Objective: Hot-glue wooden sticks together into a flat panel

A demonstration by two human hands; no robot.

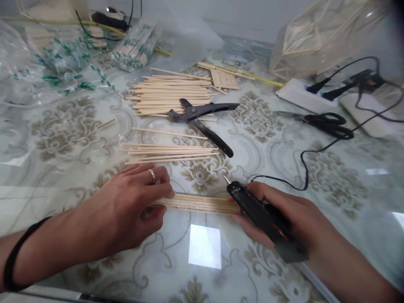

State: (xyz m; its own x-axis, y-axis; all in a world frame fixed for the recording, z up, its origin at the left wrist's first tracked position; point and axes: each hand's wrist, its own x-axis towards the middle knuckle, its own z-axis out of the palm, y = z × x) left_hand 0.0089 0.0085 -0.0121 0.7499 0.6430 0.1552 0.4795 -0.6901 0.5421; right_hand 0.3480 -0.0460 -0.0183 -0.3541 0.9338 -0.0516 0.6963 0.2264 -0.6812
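Note:
A flat strip of wooden sticks [202, 203] laid side by side rests on the patterned table in front of me. My left hand [135, 202] pinches its left end between thumb and fingers. In my right hand [280, 214] is a black hot glue gun [261, 214], its metal nozzle pointing up and to the left. Fingers of that same hand also meet the strip's right end, partly hidden behind the gun. Just beyond the strip lie several loose wooden sticks [173, 152].
Black-handled cutters [202, 112] lie against a pile of sticks [167, 90]. Scissors [325, 123], a white power strip [304, 99] and a black cable [304, 162] are at the right. Plastic-wrapped stick packs [135, 46] sit back left; a stick-built frame [315, 38] stands back right.

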